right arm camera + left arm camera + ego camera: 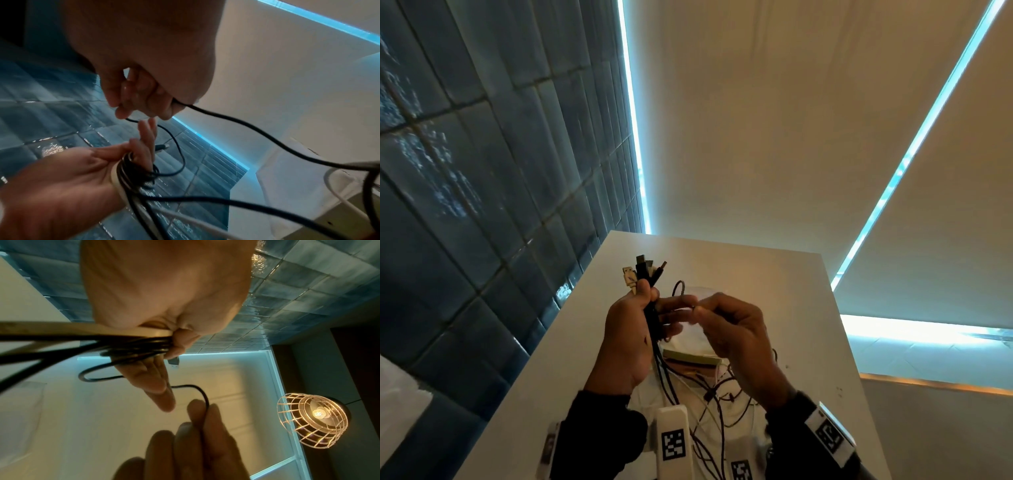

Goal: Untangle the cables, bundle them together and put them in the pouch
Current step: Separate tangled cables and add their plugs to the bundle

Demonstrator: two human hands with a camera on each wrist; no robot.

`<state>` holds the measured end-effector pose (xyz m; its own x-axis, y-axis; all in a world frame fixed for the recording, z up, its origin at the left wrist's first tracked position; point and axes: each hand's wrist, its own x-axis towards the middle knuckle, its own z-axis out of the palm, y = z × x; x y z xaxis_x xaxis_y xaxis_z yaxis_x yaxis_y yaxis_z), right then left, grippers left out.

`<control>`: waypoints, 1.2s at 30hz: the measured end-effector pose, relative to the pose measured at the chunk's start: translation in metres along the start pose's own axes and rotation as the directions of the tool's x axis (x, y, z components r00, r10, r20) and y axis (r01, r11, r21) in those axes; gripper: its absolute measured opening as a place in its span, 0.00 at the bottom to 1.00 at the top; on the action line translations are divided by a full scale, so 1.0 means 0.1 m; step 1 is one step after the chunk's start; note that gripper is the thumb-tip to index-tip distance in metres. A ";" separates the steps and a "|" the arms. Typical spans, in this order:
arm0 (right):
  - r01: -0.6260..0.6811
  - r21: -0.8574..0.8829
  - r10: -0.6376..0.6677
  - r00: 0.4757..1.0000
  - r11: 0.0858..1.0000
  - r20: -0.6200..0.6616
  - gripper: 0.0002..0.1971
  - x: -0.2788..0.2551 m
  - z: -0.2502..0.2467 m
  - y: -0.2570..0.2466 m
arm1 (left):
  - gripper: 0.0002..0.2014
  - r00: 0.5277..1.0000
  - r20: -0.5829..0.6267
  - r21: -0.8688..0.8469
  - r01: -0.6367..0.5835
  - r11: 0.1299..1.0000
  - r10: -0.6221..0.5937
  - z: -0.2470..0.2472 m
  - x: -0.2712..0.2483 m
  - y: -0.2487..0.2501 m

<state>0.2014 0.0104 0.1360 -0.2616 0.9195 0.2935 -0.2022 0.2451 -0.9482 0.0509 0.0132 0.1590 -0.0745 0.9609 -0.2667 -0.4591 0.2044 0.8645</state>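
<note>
My left hand [651,297] grips a bundle of black and white cables [652,320] upright above the table, with several plugs [642,269] sticking out on top. In the left wrist view my thumb presses the bundle [135,342] against my fingers. My right hand [700,309] pinches one thin black cable [206,400] that loops out of the bundle [131,172]; the same cable [222,117] trails away from my right hand [174,105]. The white pouch [693,358] with an olive edge lies on the table under my hands, partly hidden by them.
Loose cable lengths [717,404] hang down and spread over the white table [791,291] in front of me. A dark blue tiled wall [482,171] runs along the left, window blinds [774,120] stand behind. A wire-cage lamp [312,421] hangs overhead.
</note>
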 end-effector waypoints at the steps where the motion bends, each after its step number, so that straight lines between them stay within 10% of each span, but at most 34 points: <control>1: -0.028 0.007 0.028 0.999 1.000 0.043 0.10 -0.03 0.01 0.00 | 0.16 1.000 0.025 -0.055 0.008 0.998 -0.007 0.00 -0.01 0.02; 8: -0.258 -0.100 0.271 0.952 0.961 0.144 0.09 -0.22 -0.06 0.31 | 0.17 0.987 0.148 -0.354 -0.011 0.935 0.068 0.00 -0.05 0.17; 36: -0.581 -0.394 0.414 0.801 0.713 -0.432 0.15 -0.17 -0.64 1.37 | 0.16 0.985 0.145 -0.108 -0.083 0.991 0.099 -0.06 -0.08 0.17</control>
<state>0.2382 0.0483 -0.0067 0.1141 0.9710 -0.2101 0.3792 -0.2381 -0.8942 0.0383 0.0080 0.1728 0.0096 0.9933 -0.1156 -0.5439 0.1022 0.8329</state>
